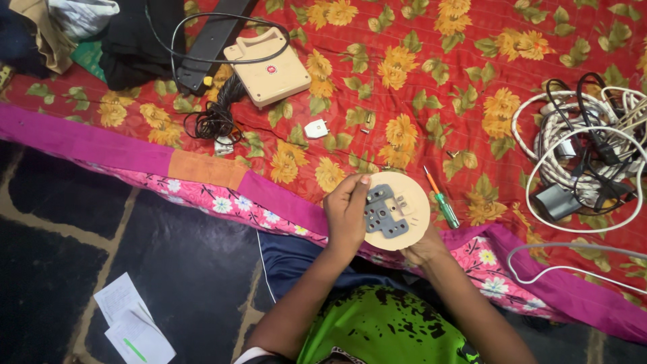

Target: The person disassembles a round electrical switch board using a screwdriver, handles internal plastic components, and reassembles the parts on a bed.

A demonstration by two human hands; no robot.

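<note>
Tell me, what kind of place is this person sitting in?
Probably a room at home, used for fixing electrical things. A red flowered bedspread covers the surface, with a heap of cables and a green screwdriver on it. Both hands, left hand and right hand, hold a round beige plate.

We hold the round plate between both hands, left hand left, right hand beneath; screwdriver just right, cable tangle far right, box behind.

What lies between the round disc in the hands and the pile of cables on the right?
In the head view, a green-handled screwdriver lies between round disc and cable pile.
</note>
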